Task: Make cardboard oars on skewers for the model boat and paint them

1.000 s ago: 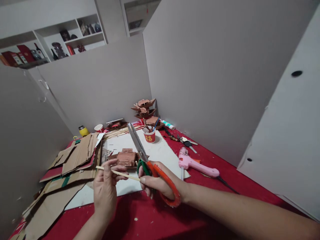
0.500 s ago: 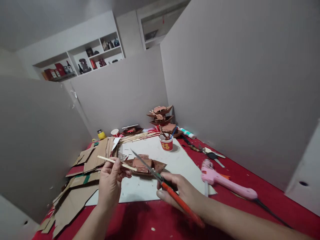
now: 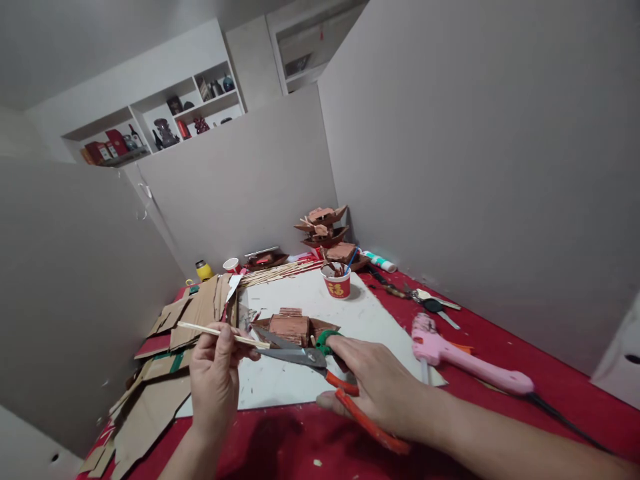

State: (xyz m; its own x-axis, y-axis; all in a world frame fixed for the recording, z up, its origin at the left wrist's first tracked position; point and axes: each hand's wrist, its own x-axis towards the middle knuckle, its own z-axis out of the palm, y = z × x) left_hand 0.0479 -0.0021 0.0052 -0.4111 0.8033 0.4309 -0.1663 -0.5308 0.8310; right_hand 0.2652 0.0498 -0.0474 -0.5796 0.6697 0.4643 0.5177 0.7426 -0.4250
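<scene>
Thin pale wooden sticks (image 3: 203,329) are pinched between the thumb and fingers of my left hand (image 3: 220,363). My right hand (image 3: 373,370) grips a pair of scissors (image 3: 300,358) with orange and green on the handles. The scissor blades are spread, and the right end of the sticks lies at them; I cannot tell whether they touch. Behind the blades, a brown model boat (image 3: 290,327) with a flat-roofed cabin rests on a white board (image 3: 280,387), partly hidden by the scissors and my right hand.
Cut cardboard (image 3: 145,400) is piled on the left. A red paper cup (image 3: 337,287) holds brushes at the board's back. A pink glue gun (image 3: 465,363) lies right on the red cloth (image 3: 280,443). More model boats (image 3: 324,233) are stacked at the wall.
The scissor blades have spread apart and come down to the sticks' right end. My left hand has shifted slightly left and down with the sticks. The view has turned slightly.
</scene>
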